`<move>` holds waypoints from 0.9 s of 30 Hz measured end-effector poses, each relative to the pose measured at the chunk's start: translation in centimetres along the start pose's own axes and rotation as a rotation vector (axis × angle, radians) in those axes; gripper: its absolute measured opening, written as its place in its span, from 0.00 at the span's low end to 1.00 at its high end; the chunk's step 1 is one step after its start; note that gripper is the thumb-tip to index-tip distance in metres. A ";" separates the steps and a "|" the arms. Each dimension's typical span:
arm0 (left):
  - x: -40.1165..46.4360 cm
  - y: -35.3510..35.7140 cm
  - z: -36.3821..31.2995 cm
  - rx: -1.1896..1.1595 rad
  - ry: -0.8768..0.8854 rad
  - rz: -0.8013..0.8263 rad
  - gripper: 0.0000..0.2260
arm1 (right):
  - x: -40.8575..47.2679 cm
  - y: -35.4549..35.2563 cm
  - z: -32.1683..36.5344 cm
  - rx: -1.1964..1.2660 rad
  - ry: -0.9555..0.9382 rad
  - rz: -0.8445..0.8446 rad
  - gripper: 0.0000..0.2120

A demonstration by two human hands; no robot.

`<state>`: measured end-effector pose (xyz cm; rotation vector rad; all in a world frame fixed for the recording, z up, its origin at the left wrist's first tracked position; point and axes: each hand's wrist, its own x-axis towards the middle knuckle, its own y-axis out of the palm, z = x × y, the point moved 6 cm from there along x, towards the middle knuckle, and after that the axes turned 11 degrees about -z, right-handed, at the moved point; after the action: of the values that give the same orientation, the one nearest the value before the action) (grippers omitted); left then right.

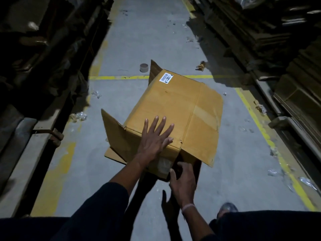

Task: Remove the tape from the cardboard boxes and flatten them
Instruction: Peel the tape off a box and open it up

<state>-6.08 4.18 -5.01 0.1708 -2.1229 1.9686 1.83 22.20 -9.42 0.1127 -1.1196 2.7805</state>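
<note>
A brown cardboard box [175, 108] lies on its side on the grey floor in the middle of the aisle, its flaps splayed at both ends and a white label near its far corner. My left hand [154, 138] lies flat with spread fingers on the near top edge of the box. My right hand [182, 181] is at the near open end, with fingers curled against the edge of a flap that carries a patch of clear tape [163, 165]. Whether the fingers pinch the tape or only the flap is unclear.
A tape roll core [143, 67] stands on the floor beyond the box. Crumpled tape scraps [79, 117] litter the floor. Stacks of flattened cardboard [271, 28] line the right side and dark racks the left. Yellow lines [251, 115] mark the aisle.
</note>
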 end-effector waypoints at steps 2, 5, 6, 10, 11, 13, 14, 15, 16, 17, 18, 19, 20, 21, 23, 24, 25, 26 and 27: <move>-0.2 0.1 -0.9 0.028 0.023 0.003 0.34 | 1.0 -0.3 0.4 0.010 0.020 -0.031 0.28; 0.0 0.4 -1.1 0.032 -0.025 0.055 0.39 | 2.4 -1.7 1.7 -0.064 0.038 -0.114 0.26; 0.1 0.7 -1.1 0.031 -0.036 0.071 0.40 | 3.1 -2.4 2.2 -0.071 0.001 -0.147 0.21; 0.0 1.0 -1.9 0.038 0.017 0.095 0.41 | 5.8 -4.0 4.6 0.095 -0.131 -0.121 0.20; 0.0 0.9 -2.3 0.043 0.054 0.097 0.41 | 6.5 -4.3 5.3 0.126 -0.218 -0.082 0.30; -0.1 0.9 -2.8 0.046 0.100 0.096 0.39 | 7.1 -4.7 6.4 0.140 -0.413 0.004 0.36; -0.1 0.7 -2.9 0.036 0.098 0.084 0.38 | 7.3 -4.9 6.7 0.182 -0.435 0.084 0.36; -0.2 0.5 -3.1 0.021 0.090 0.068 0.37 | 7.6 -4.8 6.4 0.228 -0.398 0.175 0.35; -0.3 0.3 -3.3 0.010 0.090 0.059 0.35 | 7.9 -4.8 5.8 0.250 -0.340 0.238 0.36; -0.4 0.3 -3.6 0.005 0.098 0.063 0.34 | 8.3 -4.8 5.3 0.262 -0.285 0.276 0.37; -0.5 0.5 -3.7 0.001 0.110 0.074 0.33 | 8.9 -4.8 4.8 0.256 -0.245 0.280 0.35; -0.5 0.6 -3.8 -0.003 0.120 0.085 0.34 | 9.7 -4.7 4.4 0.267 -0.202 0.281 0.34; -0.5 0.7 -3.8 -0.010 0.130 0.084 0.34 | 10.6 -4.5 4.1 0.273 -0.153 0.279 0.36; -0.4 0.6 -3.8 -0.019 0.140 0.077 0.34 | 11.3 -4.0 3.9 0.292 -0.097 0.302 0.39; -0.2 0.3 -3.7 -0.055 0.157 0.076 0.33 | 12.6 -2.9 3.9 0.405 0.044 0.386 0.41; -0.1 0.1 -3.7 -0.081 0.159 0.077 0.34 | 13.1 -2.2 3.8 0.473 0.122 0.427 0.43; -0.1 0.0 -3.7 -0.106 0.156 0.078 0.35 | 13.6 -1.4 3.6 0.522 0.189 0.454 0.44; -0.1 -0.2 -3.9 -0.124 0.156 0.068 0.36 | 14.3 -0.7 3.3 0.540 0.229 0.463 0.44; -0.1 -0.2 -3.9 -0.137 0.158 0.061 0.37 | 15.1 0.0 3.2 0.556 0.253 0.471 0.45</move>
<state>-5.58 8.06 -4.58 -0.0726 -2.1730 1.7952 -12.97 21.58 -5.26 -0.4929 -0.3182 3.3122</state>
